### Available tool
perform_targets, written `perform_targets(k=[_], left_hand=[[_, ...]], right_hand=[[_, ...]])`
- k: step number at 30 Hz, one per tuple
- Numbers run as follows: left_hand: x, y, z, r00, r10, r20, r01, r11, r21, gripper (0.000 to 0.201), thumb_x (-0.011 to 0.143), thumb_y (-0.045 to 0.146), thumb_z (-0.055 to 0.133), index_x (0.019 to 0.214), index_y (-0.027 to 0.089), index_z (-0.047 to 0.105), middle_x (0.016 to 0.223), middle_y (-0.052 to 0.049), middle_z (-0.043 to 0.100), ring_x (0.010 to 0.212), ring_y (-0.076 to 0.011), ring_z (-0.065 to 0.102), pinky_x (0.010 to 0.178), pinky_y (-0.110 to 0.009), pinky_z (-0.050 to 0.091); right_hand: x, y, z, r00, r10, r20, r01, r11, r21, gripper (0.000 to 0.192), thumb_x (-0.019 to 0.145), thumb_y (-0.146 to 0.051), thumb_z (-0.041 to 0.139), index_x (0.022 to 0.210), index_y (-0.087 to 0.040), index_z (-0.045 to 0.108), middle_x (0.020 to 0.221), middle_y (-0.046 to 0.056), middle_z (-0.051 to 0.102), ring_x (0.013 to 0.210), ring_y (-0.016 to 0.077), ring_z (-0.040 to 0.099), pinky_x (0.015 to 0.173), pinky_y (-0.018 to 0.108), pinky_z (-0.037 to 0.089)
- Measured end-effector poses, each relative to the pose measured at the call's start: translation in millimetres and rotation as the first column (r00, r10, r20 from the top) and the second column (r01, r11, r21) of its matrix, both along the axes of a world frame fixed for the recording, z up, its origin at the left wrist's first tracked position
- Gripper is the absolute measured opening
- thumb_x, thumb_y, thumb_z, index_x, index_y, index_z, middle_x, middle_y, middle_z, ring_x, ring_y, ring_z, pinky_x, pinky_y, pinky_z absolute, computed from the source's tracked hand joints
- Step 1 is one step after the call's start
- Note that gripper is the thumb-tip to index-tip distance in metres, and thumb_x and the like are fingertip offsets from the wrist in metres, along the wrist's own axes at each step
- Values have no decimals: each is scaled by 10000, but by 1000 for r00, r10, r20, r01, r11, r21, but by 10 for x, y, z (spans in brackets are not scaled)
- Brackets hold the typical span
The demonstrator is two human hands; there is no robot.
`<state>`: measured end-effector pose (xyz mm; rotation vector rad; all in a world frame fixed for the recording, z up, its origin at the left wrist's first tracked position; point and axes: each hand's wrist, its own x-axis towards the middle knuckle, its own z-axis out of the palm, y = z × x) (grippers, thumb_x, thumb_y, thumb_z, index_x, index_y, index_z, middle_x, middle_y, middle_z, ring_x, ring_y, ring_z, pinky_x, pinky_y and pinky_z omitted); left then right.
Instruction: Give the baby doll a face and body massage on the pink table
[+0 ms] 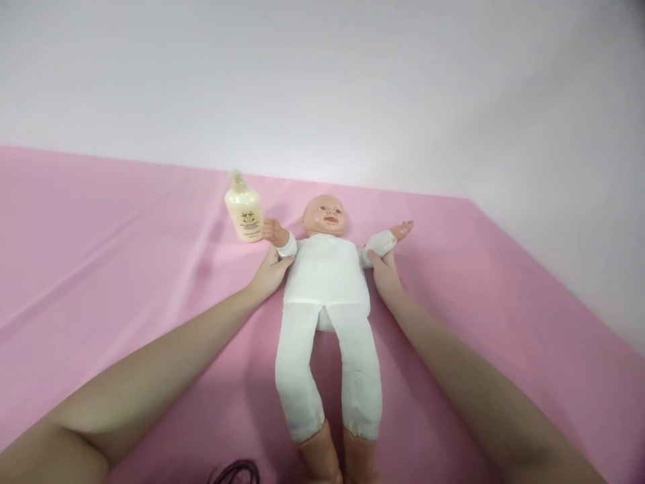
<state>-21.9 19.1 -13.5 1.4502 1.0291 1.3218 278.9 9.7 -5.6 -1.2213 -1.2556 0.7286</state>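
Note:
A baby doll [327, 272] with a white cloth body lies face up, its head toward the far edge and its feet toward me. My left hand [272, 270] is closed around the doll's arm on the left, below its small bent hand. On the other side my right hand [385, 270] grips the doll's other arm, thumb on top of the white sleeve. The doll's arms spread out to both sides. Most of my fingers are hidden beneath its arms.
A pump bottle [244, 208] of pale yellow liquid stands just left of the doll's hand. Pink cloth [125, 269] covers the table, with creases at the left. Behind it rises a pale wall [322, 81]. A dark looped cord or strand [236, 470] shows at the bottom edge.

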Motion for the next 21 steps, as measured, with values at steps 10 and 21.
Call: perform_targets(k=[10,21], left_hand=[[10,-36,57,1000,11,-17,-12,1000,-16,526,892,342,666,1381,209,526,1451,-125,613,1376,-330,560,1206,-537,388],[1,-6,12,1000,6,-18,-7,1000,-19,546,894,332,670,1399,206,507,1497,-135,577,1413,-336,530,1206,-536,392]], right_hand=[[-9,-4,19,1000,5,-16,-5,999,-43,672,884,-422,615,1518,-318,416,1508,55,572,1422,276,520,1244,551,378],[-17,-17,27,999,-9,-36,7,999,-52,630,877,-419,624,1477,-307,467,1467,52,610,1397,282,550,1240,547,391]])
